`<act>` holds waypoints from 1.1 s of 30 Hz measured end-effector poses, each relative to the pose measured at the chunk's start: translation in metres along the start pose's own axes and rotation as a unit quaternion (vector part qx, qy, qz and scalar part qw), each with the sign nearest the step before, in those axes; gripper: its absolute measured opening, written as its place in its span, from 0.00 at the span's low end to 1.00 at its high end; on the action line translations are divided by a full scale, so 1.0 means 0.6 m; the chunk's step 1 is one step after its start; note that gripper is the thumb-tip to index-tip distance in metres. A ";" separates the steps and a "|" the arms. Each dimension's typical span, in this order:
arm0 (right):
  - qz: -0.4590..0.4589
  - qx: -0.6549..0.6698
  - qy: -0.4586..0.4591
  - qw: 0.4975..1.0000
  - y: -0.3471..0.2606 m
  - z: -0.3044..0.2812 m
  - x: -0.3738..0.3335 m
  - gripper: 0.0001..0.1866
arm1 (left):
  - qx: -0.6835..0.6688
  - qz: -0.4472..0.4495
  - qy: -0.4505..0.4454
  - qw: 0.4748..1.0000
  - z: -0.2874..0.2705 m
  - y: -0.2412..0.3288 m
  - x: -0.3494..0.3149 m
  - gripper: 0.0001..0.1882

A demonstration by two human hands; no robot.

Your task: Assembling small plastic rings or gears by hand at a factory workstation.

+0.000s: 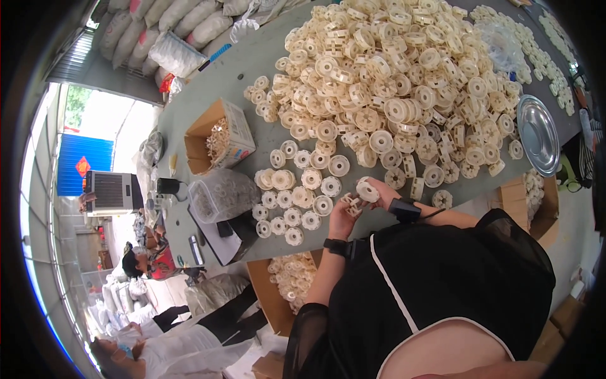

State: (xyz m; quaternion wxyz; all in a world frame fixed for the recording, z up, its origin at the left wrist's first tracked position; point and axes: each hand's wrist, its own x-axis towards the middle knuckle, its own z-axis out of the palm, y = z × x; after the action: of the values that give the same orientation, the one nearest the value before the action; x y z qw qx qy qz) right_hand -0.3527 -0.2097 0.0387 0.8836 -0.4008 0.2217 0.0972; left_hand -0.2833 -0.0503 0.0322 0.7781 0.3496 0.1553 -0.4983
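My left hand (343,219) is closed on a cream plastic spool-like part, seen mostly from its side. Close beside it, my right hand (382,193) grips a round cream plastic wheel (367,189) with a hole in its middle. Both hands are together just over the table's near edge. To their left, several loose wheels (292,216) lie flat in rough rows. Beyond the hands rises a large heap of the same cream wheels (385,82).
Left of the wheels are a clear plastic tub (222,194) and an open cardboard box (201,146) of small parts. A shiny metal bowl (538,134) sits at the right. Below the table edge stands a carton of cream parts (291,281). Other people are at the left.
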 end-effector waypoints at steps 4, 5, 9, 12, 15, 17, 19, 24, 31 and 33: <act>0.087 0.145 -0.035 0.985 0.002 -0.010 0.005 0.23 | 0.126 0.055 0.078 0.987 -0.017 -0.008 0.011 0.12; 0.101 0.176 -0.063 0.977 -0.001 -0.007 0.002 0.21 | 0.202 0.086 0.150 0.964 -0.023 -0.011 0.013 0.11; 0.129 0.027 -0.016 0.991 0.016 -0.002 0.006 0.19 | 0.239 0.103 0.142 0.955 -0.012 -0.013 0.012 0.11; 0.110 0.106 0.008 0.988 0.004 0.004 -0.002 0.19 | 0.176 0.101 0.054 0.978 0.006 -0.002 0.004 0.10; 0.103 0.173 -0.029 0.979 -0.003 0.005 0.005 0.19 | 0.138 0.087 0.035 0.986 -0.009 0.013 -0.003 0.10; 0.114 0.186 -0.047 0.975 0.000 0.005 0.011 0.19 | 0.210 0.088 0.028 0.973 -0.029 0.018 -0.010 0.09; 0.104 0.119 -0.009 0.987 0.016 0.004 0.018 0.19 | 0.272 0.096 0.036 0.957 -0.036 0.026 -0.015 0.09; 0.139 0.120 0.020 0.983 0.035 0.022 0.047 0.21 | 0.455 0.141 0.109 0.873 -0.060 0.046 -0.029 0.09; 0.236 0.122 0.060 0.962 0.064 0.079 0.098 0.23 | 0.517 0.232 0.268 0.779 -0.150 0.094 -0.047 0.11; 0.209 0.189 -0.017 0.959 0.050 0.100 0.115 0.26 | 0.498 0.279 0.309 0.760 -0.162 0.118 -0.069 0.12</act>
State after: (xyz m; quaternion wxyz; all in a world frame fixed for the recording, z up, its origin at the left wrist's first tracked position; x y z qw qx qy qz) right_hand -0.2836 -0.1453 0.0213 0.9068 -0.1696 0.3002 0.2426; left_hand -0.2291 0.0634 0.0155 0.5083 0.8510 0.0129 -0.1313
